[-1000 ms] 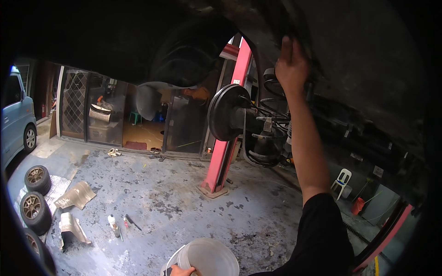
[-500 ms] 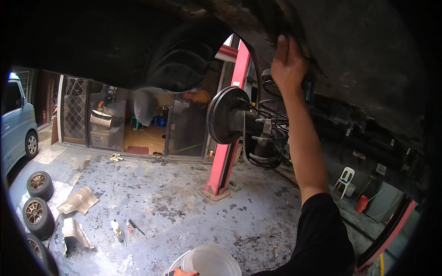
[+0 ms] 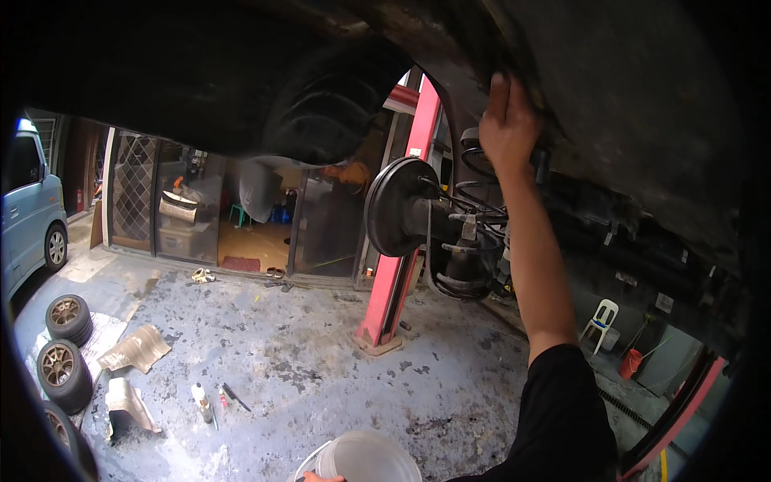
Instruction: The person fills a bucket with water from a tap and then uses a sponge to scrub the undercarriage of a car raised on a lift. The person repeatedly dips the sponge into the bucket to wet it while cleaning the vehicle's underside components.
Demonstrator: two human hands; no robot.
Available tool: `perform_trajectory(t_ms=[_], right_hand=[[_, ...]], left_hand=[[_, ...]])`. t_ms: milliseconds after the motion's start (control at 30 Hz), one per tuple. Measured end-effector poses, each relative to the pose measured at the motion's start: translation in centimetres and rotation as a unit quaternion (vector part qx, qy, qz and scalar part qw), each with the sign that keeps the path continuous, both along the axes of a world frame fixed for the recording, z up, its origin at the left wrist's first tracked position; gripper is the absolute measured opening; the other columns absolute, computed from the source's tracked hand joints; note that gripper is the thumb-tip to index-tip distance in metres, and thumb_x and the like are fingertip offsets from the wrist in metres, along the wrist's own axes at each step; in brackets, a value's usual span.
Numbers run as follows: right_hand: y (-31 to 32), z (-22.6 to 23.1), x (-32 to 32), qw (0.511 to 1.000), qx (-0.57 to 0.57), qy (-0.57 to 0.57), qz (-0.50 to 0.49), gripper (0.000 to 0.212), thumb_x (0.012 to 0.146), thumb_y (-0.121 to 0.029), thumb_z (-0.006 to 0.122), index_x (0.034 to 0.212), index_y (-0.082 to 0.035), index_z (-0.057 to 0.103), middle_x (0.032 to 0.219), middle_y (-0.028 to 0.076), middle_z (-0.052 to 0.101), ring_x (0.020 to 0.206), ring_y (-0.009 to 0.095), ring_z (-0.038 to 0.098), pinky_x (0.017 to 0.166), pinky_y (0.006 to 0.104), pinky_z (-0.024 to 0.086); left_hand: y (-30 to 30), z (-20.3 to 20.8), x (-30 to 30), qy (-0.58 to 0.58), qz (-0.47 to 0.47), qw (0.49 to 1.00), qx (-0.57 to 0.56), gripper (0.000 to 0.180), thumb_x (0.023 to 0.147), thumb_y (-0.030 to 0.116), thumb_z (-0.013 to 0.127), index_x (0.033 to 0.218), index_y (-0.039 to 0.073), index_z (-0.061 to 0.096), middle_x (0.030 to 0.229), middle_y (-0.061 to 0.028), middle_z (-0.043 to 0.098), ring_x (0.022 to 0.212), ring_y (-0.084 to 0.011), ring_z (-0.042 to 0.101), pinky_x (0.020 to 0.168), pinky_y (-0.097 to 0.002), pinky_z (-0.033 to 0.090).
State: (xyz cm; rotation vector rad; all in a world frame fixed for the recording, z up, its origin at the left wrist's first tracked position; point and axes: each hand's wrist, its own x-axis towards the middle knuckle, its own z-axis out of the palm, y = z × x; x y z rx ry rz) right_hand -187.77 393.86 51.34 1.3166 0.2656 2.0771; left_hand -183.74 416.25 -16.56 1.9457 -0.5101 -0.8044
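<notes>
My right hand (image 3: 511,128) is raised overhead against the dark underbody (image 3: 634,120) of a lifted vehicle. Its back faces me and its fingers point up, bent against the surface; whatever lies under them is hidden. Below and left of that wrist hang a black coil spring (image 3: 470,193) and a round brake drum (image 3: 401,205). At the lower edge, my left hand (image 3: 323,477) shows only in part, closed at the rim of a translucent plastic bucket (image 3: 369,458) with a thin wire handle.
A red lift post (image 3: 389,297) stands ahead. On the worn floor at left lie several wheels (image 3: 64,373), curved metal shields (image 3: 132,406), and bottles (image 3: 201,398). A blue van (image 3: 32,209) is parked far left. At right are a white chair (image 3: 601,323) and red bucket (image 3: 630,364).
My right hand has shifted slightly down and to the right in view, still against the underbody. The left hand stays at the bucket, which has hardly moved.
</notes>
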Motion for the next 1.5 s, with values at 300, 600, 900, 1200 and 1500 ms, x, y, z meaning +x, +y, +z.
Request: perform_trajectory(t_ms=[300, 600, 900, 1200, 1500], right_hand=[[-0.1, 1.2, 0.9, 0.995, 0.018, 0.032, 0.088, 0.029, 0.095, -0.020, 0.053, 0.110, 0.003, 0.062, 0.084, 0.018, 0.067, 0.076, 0.023, 0.064, 0.074, 0.0313, 0.049], [0.1, 0.6, 0.9, 0.996, 0.007, 0.017, 0.091, 0.020, 0.090, -0.014, 0.057, 0.102, 0.000, 0.065, 0.085, 0.019, 0.067, 0.078, 0.031, 0.065, 0.072, 0.0360, 0.051], [0.9, -0.7, 0.3, 0.991, 0.033, 0.059, 0.114, 0.024, 0.089, -0.013, 0.056, 0.108, -0.002, 0.065, 0.103, 0.023, 0.065, 0.100, 0.036, 0.063, 0.087, 0.0397, 0.048], [0.2, -1.0, 1.1, 0.987, -0.013, 0.054, 0.149, 0.022, 0.089, -0.012, 0.056, 0.106, 0.000, 0.065, 0.095, 0.024, 0.066, 0.090, 0.039, 0.064, 0.082, 0.0416, 0.049], [-0.1, -1.0, 1.0, 0.993, -0.019, 0.028, 0.112, 0.027, 0.092, -0.019, 0.053, 0.108, 0.000, 0.064, 0.095, 0.023, 0.066, 0.089, 0.034, 0.066, 0.079, 0.0382, 0.051]], left_hand=[[-0.9, -0.3, 0.4, -0.028, -0.008, 1.000, -0.003, 0.051, 0.074, 0.050, 0.065, 0.064, 0.000, 0.067, 0.054, -0.0123, 0.059, 0.049, -0.0227, 0.057, 0.052, -0.0386, 0.046], [-0.9, -0.4, 0.4, -0.031, 0.004, 1.000, 0.001, 0.052, 0.071, 0.051, 0.067, 0.070, -0.001, 0.069, 0.060, -0.0156, 0.063, 0.056, -0.0250, 0.061, 0.057, -0.0394, 0.048], [-1.1, -1.2, 0.7, -0.008, -0.021, 1.000, -0.012, 0.052, 0.072, 0.049, 0.068, 0.071, -0.003, 0.068, 0.063, -0.0178, 0.065, 0.061, -0.0281, 0.064, 0.063, -0.0406, 0.049], [-0.2, -0.5, 0.6, 0.011, -0.047, 0.999, 0.000, 0.054, 0.073, 0.050, 0.066, 0.082, -0.002, 0.070, 0.074, -0.0194, 0.067, 0.070, -0.0284, 0.066, 0.068, -0.0391, 0.050], [0.0, 0.7, -0.1, 0.040, -0.050, 0.998, 0.005, 0.049, 0.074, 0.051, 0.064, 0.082, 0.003, 0.072, 0.073, -0.0167, 0.068, 0.071, -0.0269, 0.066, 0.069, -0.0385, 0.050]])
